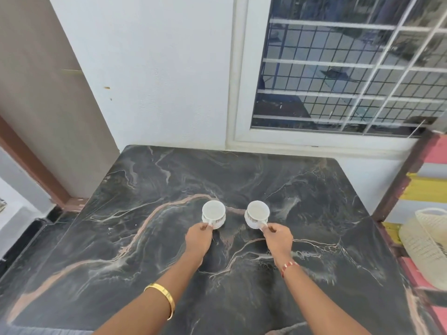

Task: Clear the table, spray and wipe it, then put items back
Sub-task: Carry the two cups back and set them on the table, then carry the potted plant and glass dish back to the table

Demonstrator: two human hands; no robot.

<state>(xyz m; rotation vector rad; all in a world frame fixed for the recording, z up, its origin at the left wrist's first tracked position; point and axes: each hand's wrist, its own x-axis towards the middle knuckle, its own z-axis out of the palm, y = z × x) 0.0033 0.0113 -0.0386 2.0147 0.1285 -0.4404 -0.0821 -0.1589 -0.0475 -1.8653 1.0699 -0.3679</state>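
Observation:
Two white patterned cups stand near the middle of the dark marble table (121, 250). My left hand (198, 239) pinches the handle of the left cup (213, 212). The handle of the right cup (257, 212) is held by my right hand (278, 239). Both cups look empty and upright; whether they rest on the tabletop or hover just above it is unclear. A gold bangle is on my left wrist, a red thread on my right.
A white wall and a barred window (350, 68) lie behind the table's far edge. A cream woven basket (425, 245) sits on a striped bench to the right. A brown door frame (31, 163) and the floor are to the left.

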